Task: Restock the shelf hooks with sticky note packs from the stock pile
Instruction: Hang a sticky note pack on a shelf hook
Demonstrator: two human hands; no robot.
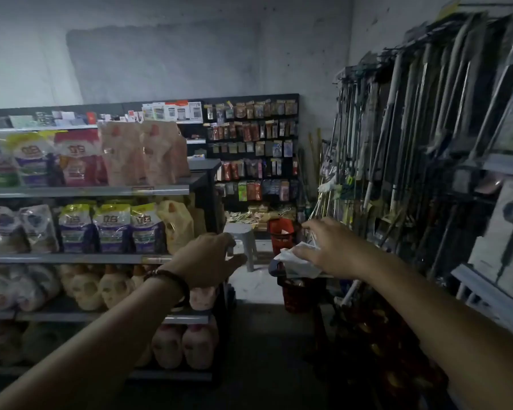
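At the far end of a dim aisle stands a black pegboard (251, 149) with rows of small hanging packs on hooks. Below it lies a pile of packs (251, 216) on a low shelf. Both my arms are stretched forward, well short of the pegboard. My left hand (208, 260) hangs with loosely curled fingers and holds nothing. My right hand (333, 247) rests on a crumpled white bag or cloth (296, 261), its fingers bent over the top; whether it grips the bag is unclear.
Left shelving (86, 190) holds detergent bags and jugs. A grey plastic stool (242, 236) and a red basket (282, 235) stand before the pegboard. A second red basket (295, 294) is under the white bag. Mop and broom handles (397, 143) lean along the right.
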